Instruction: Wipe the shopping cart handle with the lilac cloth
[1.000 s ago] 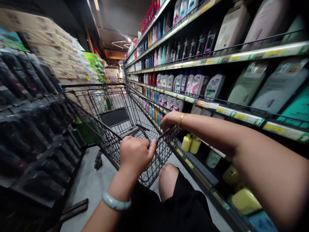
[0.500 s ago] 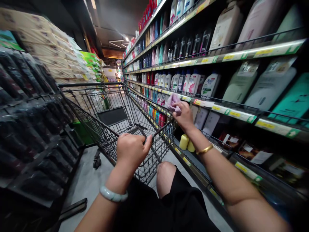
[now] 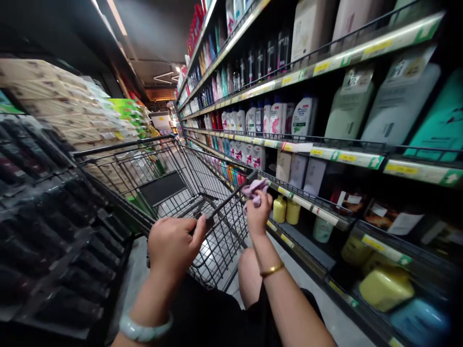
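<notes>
My left hand (image 3: 173, 248) is closed around the near top rim of a black wire shopping cart (image 3: 164, 189), with the thumb lying along the bar. The cart's basket stands in front of my knees, tilted in the view. In my right hand (image 3: 259, 217) is a crumpled light purple cloth (image 3: 256, 189), pinched between the fingers. It is by the cart's right corner, close to the shelf side; whether the cloth touches the rim I cannot tell. A pale bangle (image 3: 144, 328) circles my left wrist and a gold one (image 3: 272, 270) my right.
Shelves of shampoo bottles (image 3: 277, 118) run along the right, with yellow bottles (image 3: 279, 208) on the lowest level. To the left hang dark plastic-wrapped goods (image 3: 68, 231). Stacked beige packs (image 3: 61, 96) rise behind them. Grey floor (image 3: 135, 270) shows beside the cart.
My right hand has come down from the shelf edge to the cart's corner, still with the cloth. My left hand stays on the rim, lower and further left in view.
</notes>
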A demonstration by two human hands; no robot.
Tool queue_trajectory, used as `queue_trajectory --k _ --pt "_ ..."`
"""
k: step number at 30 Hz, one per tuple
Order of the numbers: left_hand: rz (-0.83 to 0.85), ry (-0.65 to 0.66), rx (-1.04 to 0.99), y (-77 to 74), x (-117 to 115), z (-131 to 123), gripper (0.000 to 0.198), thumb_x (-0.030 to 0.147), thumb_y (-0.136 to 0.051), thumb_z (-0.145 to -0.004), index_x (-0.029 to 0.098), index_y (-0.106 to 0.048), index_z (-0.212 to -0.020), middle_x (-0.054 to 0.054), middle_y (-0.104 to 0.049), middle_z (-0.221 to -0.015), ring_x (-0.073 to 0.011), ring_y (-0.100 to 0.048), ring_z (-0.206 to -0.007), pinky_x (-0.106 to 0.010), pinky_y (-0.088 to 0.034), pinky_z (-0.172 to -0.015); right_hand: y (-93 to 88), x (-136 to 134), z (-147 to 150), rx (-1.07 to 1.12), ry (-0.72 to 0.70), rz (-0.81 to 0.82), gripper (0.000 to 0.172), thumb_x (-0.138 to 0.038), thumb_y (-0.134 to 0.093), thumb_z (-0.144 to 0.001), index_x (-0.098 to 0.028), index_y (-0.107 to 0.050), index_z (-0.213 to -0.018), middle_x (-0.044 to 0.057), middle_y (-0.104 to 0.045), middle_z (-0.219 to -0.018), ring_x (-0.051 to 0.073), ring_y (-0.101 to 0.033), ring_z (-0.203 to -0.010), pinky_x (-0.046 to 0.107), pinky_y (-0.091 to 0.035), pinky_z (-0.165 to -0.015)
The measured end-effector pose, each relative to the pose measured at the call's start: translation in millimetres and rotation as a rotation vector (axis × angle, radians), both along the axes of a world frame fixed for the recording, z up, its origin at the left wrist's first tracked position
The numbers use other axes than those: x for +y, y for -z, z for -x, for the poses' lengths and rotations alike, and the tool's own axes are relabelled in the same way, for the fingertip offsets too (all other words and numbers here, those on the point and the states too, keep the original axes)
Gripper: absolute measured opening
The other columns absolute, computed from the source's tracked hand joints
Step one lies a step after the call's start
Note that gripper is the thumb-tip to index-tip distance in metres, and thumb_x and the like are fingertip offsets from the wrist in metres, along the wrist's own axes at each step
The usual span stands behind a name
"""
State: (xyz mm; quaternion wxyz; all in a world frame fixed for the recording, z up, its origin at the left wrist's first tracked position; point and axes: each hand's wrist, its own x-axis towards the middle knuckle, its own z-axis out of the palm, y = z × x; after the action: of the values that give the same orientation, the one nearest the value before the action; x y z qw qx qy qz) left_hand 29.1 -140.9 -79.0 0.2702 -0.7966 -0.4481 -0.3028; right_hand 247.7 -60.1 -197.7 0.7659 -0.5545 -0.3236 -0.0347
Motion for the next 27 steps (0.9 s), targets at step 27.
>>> queue_trajectory --k 27 --pt "0.073 -0.175 -0.006 2.3 61 -15 0.067 0.057 -0.039 -0.103 0.020 -0.066 -0.054 -0.008 -0.060 -0.052 -0.0181 -0.051 -0.054 -0.033 -0.022 -0.059 1.6 -16 88 -0.265 -0.267 -0.158 0.031 -0.017 -0.067 -0.079 -0.025 -0.067 -0.109 0.010 -0.061 -0.116 0.023 -0.067 -0.104 0.039 -0.059 -0.092"
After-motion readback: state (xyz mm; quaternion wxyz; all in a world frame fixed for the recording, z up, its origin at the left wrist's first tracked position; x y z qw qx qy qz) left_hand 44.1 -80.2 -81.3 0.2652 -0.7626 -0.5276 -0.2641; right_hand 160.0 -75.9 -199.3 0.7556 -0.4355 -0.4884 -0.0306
